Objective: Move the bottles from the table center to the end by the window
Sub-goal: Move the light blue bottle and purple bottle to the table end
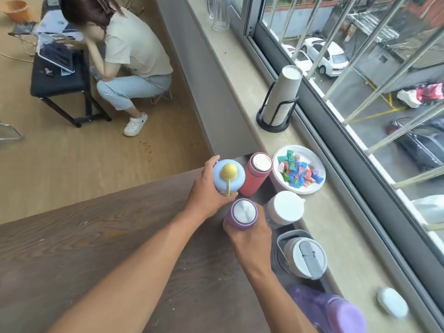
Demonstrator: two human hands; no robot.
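Both hands grip bottles, left the blue bottle, right the purple bottle, at the wooden table end by the windowsill.

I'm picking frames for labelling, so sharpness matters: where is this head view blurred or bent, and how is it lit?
Head view: daylight from the window, soft shadows; the purple bottle at bottom right is smeared; the left hand on the blue bottle and right hand on the lilac bottle look sharp; wide-angle lens bows the windowsill.
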